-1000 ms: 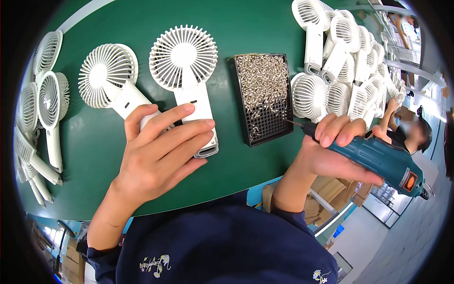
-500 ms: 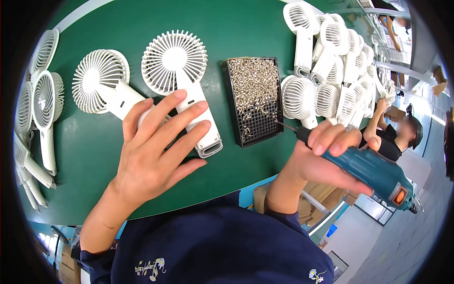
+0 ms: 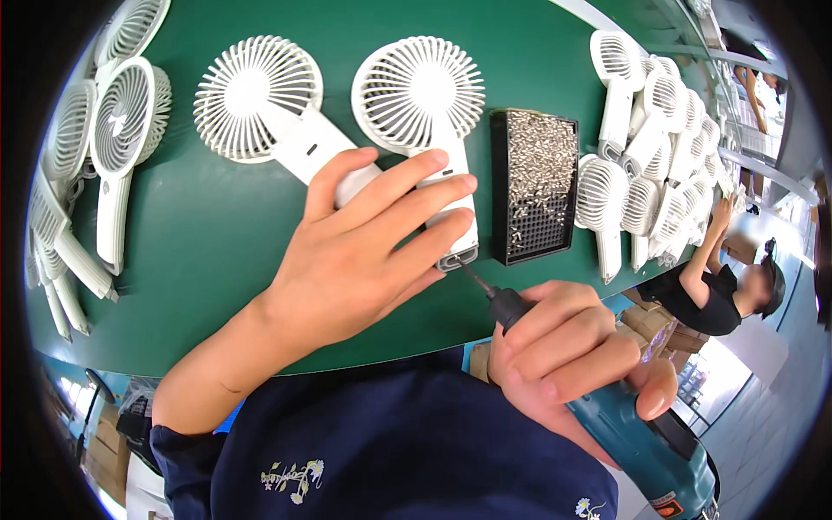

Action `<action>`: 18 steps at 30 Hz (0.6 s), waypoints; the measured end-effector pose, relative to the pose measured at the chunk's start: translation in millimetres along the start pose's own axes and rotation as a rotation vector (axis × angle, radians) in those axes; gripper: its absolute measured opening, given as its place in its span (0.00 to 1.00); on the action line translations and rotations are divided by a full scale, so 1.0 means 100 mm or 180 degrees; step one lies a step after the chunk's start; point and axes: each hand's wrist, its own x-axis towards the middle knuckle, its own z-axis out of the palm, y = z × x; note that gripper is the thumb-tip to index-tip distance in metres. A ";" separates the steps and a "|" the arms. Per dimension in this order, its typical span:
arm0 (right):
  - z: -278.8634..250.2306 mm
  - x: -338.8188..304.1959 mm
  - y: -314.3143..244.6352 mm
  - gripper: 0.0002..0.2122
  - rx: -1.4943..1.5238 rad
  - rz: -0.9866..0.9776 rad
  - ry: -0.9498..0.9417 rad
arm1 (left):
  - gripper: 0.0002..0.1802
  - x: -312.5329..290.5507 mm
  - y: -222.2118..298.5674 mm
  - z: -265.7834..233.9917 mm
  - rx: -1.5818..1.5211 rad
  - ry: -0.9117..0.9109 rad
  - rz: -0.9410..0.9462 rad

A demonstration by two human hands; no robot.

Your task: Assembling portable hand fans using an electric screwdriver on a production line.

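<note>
3 spread fingers of the left hand (image 3: 364, 234) lie across the handle (image 3: 457, 165) of the fan (image 3: 431, 87), the little finger reaching onto a 2nd fan (image 3: 251, 91); whether they grip or just press, I can't tell. The right hand (image 3: 572, 355) is clamped around the driver (image 3: 641, 442), its bit (image 3: 475, 276) at the fan's foot (image 3: 458, 260); contact I can't confirm from here. I'd keep the fan pinned flat, square the bit to the foot, push evenly and keep the left thumb clear of the tip. The fan lies on the green table (image 3: 191, 260), just left of a black tray (image 3: 499, 199) of screws (image 3: 542, 152). More fans pile right (image 3: 598, 195) and left (image 3: 120, 130).
</note>
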 end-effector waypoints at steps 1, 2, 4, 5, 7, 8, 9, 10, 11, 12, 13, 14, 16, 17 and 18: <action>0.01 0.01 0.00 0.12 -0.0053 0.0093 -0.0035 | 0.27 -0.01 0.00 0.01 0.0030 0.0014 0.0001; 0.03 0.01 0.02 0.12 -0.0034 0.0101 -0.0053 | 0.27 -0.02 0.00 0.00 0.0038 0.0028 -0.0021; 0.06 0.00 0.05 0.13 -0.0037 0.0146 0.0109 | 0.27 -0.02 -0.01 0.00 0.0031 0.0016 -0.0020; 0.05 0.00 0.04 0.13 -0.0045 0.0147 0.0104 | 0.27 -0.01 -0.01 0.01 0.0023 0.0022 -0.0017; 0.03 0.00 0.02 0.12 -0.0175 0.0316 -0.0072 | 0.27 -0.02 -0.01 0.03 0.0012 0.0049 -0.0001; 0.03 0.00 0.03 0.12 -0.0157 0.0324 -0.0079 | 0.27 -0.03 -0.01 0.02 0.0020 0.0052 -0.0020; 0.04 0.01 0.06 0.11 -0.0214 0.0274 -0.0163 | 0.27 -0.04 -0.01 0.01 0.0036 0.0048 -0.0028; 0.04 0.01 0.07 0.11 -0.0289 0.0219 -0.0243 | 0.27 -0.04 -0.02 0.01 0.0040 0.0042 -0.0018; 0.04 0.00 0.08 0.11 -0.0289 0.0222 -0.0241 | 0.27 -0.04 -0.02 0.02 0.0038 0.0039 -0.0020; 0.04 -0.01 0.09 0.11 -0.0234 0.0206 -0.0240 | 0.27 -0.04 -0.02 0.02 0.0037 0.0033 -0.0018; 0.04 -0.01 0.09 0.11 -0.0179 0.0190 -0.0239 | 0.27 -0.04 -0.02 0.02 0.0035 0.0026 -0.0016; 0.04 -0.01 0.09 0.11 -0.0178 0.0192 -0.0234 | 0.27 -0.03 -0.02 0.02 0.0035 0.0020 -0.0016; 0.02 0.02 0.09 0.11 -0.0177 0.0260 -0.0341 | 0.27 -0.02 -0.01 0.03 0.0031 0.0024 -0.0007; 0.02 0.03 0.09 0.11 -0.0174 0.0257 -0.0343 | 0.27 -0.02 -0.01 0.03 0.0034 0.0027 -0.0008; 0.02 0.03 0.08 0.11 -0.0236 0.0282 -0.0304 | 0.28 -0.02 -0.01 0.04 0.0038 0.0020 -0.0002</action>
